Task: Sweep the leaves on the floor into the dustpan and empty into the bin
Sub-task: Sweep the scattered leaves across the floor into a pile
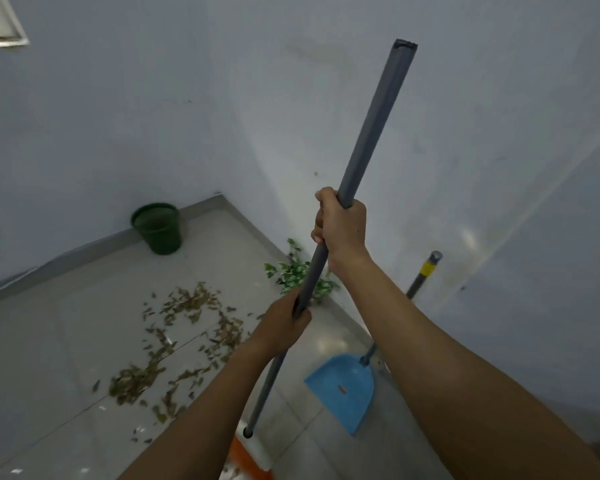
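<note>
Both hands are wrapped around the grey broom (374,126) handle: the right hand (342,226) grips it higher up and the left hand (283,323) grips it lower, nearer the orange and white head at the near edge. Dry leaves (181,341) lie scattered on the floor (49,358) to the left. The blue dustpan (343,389) rests on the right, its handle against the wall. The green bin (158,228) stands in the far corner, with a leafy green sprig (302,271) between it and the dustpan.

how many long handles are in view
2. The broom handle runs up the middle, gripped by the left hand and, higher, the right hand. The dustpan handle stands by the wall at right, partly hidden behind the right arm.
</note>
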A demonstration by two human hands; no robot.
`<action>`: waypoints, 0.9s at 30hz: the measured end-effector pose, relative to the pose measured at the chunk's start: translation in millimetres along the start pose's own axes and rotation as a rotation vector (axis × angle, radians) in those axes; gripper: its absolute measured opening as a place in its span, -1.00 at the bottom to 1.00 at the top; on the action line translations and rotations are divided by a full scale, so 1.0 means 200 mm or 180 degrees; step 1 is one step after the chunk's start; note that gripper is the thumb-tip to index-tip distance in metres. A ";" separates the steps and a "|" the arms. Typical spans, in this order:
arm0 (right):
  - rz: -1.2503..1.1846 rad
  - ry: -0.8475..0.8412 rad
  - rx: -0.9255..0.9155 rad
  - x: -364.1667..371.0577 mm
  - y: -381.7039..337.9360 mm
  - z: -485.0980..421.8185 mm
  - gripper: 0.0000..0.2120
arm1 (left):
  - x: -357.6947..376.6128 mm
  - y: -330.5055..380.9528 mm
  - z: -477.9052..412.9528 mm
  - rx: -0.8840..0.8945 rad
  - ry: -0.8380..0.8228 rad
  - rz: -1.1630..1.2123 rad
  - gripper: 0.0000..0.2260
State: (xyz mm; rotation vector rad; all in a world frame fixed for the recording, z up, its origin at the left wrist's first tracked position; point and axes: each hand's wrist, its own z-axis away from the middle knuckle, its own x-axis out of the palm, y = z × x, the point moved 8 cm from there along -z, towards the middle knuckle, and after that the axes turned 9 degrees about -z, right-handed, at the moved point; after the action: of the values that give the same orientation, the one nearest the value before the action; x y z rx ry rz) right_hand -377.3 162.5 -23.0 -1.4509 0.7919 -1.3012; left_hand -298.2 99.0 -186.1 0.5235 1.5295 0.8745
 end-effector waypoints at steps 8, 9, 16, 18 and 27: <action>-0.0281 -0.0414 0.0542 0.66 0.45 0.42 -0.69 | -0.47 -0.65 0.56 -0.1058 0.0704 0.0302 -0.69; -0.0300 -0.0464 0.0634 0.73 0.52 0.48 -0.70 | -0.51 -0.74 0.63 -0.1172 0.0776 0.0269 -0.66; -0.0322 -0.1056 0.1479 1.11 1.01 0.84 -0.62 | -0.70 -1.28 1.12 -0.1988 0.0871 0.0329 -0.61; -0.0275 -0.1266 0.1653 1.18 1.13 0.94 -0.60 | -0.72 -1.39 1.26 -0.2137 0.0821 0.0286 -0.61; -0.0064 -0.2099 0.1665 1.44 1.23 1.08 -0.57 | -0.75 -1.63 1.54 -0.2524 0.0690 0.0368 -0.68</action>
State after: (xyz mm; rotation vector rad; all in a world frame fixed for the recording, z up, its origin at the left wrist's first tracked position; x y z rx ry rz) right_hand -74.1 -122.9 -149.0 -1.3251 -0.0056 -0.8593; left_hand 77.1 -144.5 -338.5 -0.0689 1.2084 1.5585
